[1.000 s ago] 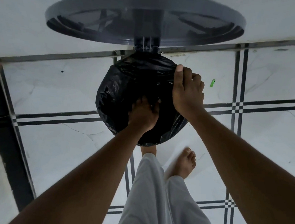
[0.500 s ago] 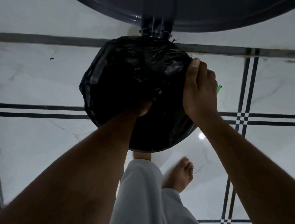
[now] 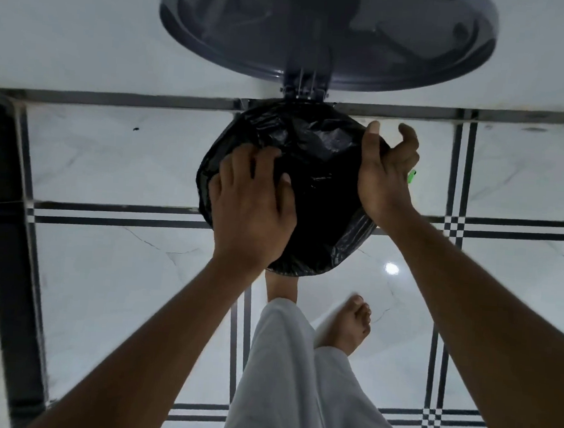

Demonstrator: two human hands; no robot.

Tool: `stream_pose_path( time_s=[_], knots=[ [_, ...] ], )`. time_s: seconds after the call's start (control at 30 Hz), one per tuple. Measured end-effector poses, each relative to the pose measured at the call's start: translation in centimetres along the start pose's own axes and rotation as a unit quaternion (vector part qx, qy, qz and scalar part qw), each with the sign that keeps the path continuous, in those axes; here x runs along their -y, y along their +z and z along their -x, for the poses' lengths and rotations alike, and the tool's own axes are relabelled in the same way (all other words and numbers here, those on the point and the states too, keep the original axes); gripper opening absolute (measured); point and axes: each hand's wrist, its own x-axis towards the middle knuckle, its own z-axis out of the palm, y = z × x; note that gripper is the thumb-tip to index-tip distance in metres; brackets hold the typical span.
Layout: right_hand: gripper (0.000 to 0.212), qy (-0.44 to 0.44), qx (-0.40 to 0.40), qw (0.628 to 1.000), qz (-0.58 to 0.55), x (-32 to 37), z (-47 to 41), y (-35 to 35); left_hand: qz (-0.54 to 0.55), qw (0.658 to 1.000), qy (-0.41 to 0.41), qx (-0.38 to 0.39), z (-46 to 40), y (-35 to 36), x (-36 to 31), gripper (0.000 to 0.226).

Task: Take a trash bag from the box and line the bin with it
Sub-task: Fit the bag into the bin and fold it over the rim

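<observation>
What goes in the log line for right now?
bag: black trash bag over bin rim | lid: up | left hand: on bag | right hand: at rim
</observation>
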Motion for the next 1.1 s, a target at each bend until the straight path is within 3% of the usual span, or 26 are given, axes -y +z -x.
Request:
stream_pose_path(
  time_s=[0.03, 0.17, 0.27, 0.37, 0.43, 0.5, 0.57, 0.67, 0.73, 0.83, 0.9, 1.03, 1.1],
  knots=[
    [0.052, 0.028, 0.002, 0.999, -0.034, 0.1, 0.1, -0.2, 0.006, 1.0, -0.028, -0.001, -0.2, -0.5, 0.4, 0.054],
    [0.073, 0.14, -0.029, 0.981, -0.135, 0.0, -0.5, -0.1, 0.113, 0.978, -0.149, 0.093, -2.3, -0.5, 1.7, 0.083],
    [0.081, 0.201, -0.01, 0.967, -0.154, -0.6, -2.2, 0.3, 0.176, 0.962, -0.182, 0.103, -5.2, -0.5, 2.7, 0.084],
    [0.094, 0.254, 0.047, 0.95, -0.174, -1.7, -4.2, 0.0, 0.244, 0.898, -0.318, 0.181, -9.0, -1.1, 4.1, 0.071],
    [0.068, 0.266, 0.071, 0.941, -0.199, -1.1, -3.7, -0.8, 0.277, 0.861, -0.357, 0.232, -10.6, -1.3, 5.6, 0.054],
    [0.044, 0.267, 0.081, 0.936, -0.215, -0.4, -2.6, -2.1, 0.272, 0.851, -0.37, 0.254, -11.4, -1.4, 6.3, 0.05],
    [0.03, 0.248, 0.024, 0.951, -0.183, 0.1, -2.3, -2.8, 0.222, 0.873, -0.373, 0.223, -11.7, -1.4, 6.8, 0.057],
    [0.046, 0.081, -0.111, 0.987, -0.088, 1.1, -0.7, -2.7, 0.158, 0.946, -0.274, 0.065, -10.3, -1.9, 6.4, 0.047],
    [0.044, -0.036, -0.088, 0.995, -0.042, 1.5, 0.7, -1.8, 0.177, 0.969, -0.169, 0.021, -8.7, -2.1, 5.1, 0.04],
    [0.046, -0.15, 0.016, 0.987, 0.064, 1.8, 1.7, -0.5, 0.147, 0.985, -0.034, 0.088, -7.2, -1.1, 3.3, 0.051],
    [0.049, -0.161, 0.051, 0.978, 0.121, 2.3, 1.2, 0.4, 0.088, 0.989, -0.008, 0.117, -7.6, -0.3, 2.6, 0.06],
    [0.046, -0.077, 0.079, 0.984, 0.137, 3.0, -1.1, 1.0, 0.056, 0.979, -0.079, 0.178, -11.1, -0.4, 1.6, 0.054],
    [0.049, -0.025, 0.099, 0.985, 0.138, 3.5, -2.1, 0.7, 0.049, 0.962, -0.138, 0.232, -13.0, -0.8, 1.4, 0.063]
  ],
)
